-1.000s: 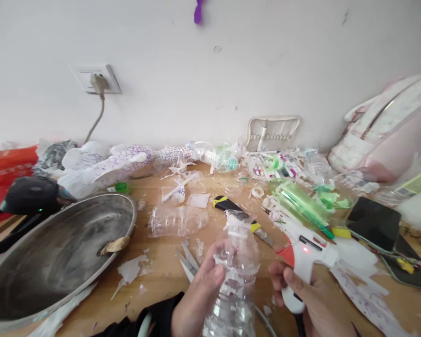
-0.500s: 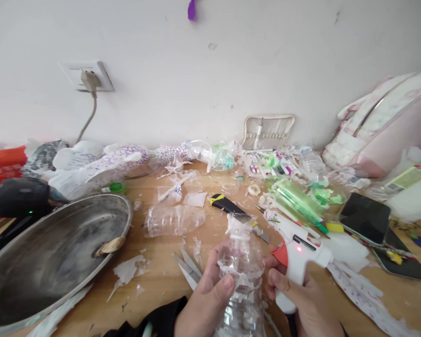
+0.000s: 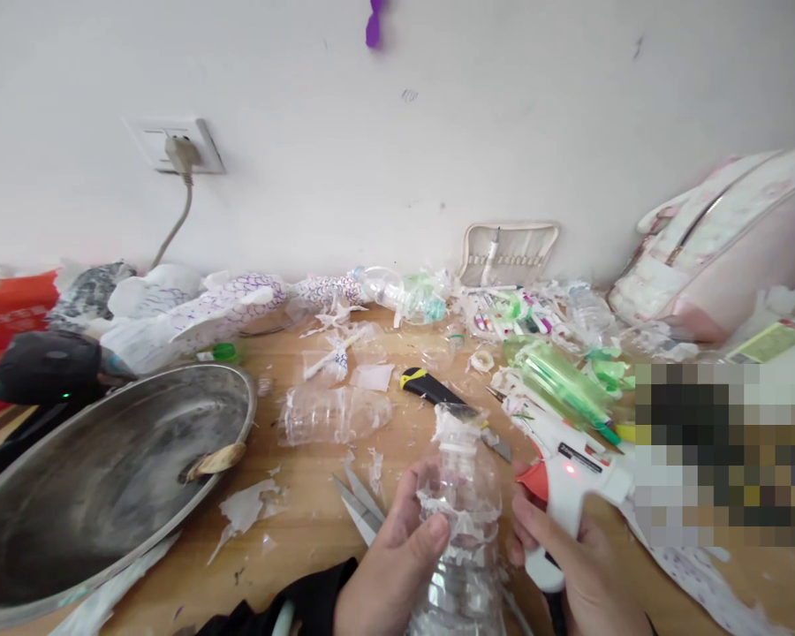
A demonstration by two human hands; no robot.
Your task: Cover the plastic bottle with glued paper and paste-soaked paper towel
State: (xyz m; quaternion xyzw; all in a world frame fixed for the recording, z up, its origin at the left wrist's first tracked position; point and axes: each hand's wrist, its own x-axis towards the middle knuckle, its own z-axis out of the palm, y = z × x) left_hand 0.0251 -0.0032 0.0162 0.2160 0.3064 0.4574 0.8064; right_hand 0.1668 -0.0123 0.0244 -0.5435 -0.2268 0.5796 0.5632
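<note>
Head camera: how much room do the hands have?

Little. At lower centre, the left hand [image 3: 401, 556] grips a clear bottle [image 3: 464, 495] running off the bottom edge, open scissors [image 3: 364, 512] beside it; at lower right, the right hand [image 3: 586, 565] clasps a glue gun [image 3: 570, 486].

And the containers?

A metal basin [image 3: 99, 495], left, holds a wooden-looking piece [image 3: 220, 460].

The surroundings?

Scraps litter a wooden table [image 3: 305, 552] before a white wall [image 3: 305, 132].

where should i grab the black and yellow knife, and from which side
Probably best by the handle, coming from the far left: that end lies uncovered, while the metal blade points near and right, and the clear bottle overlaps part between.
</note>
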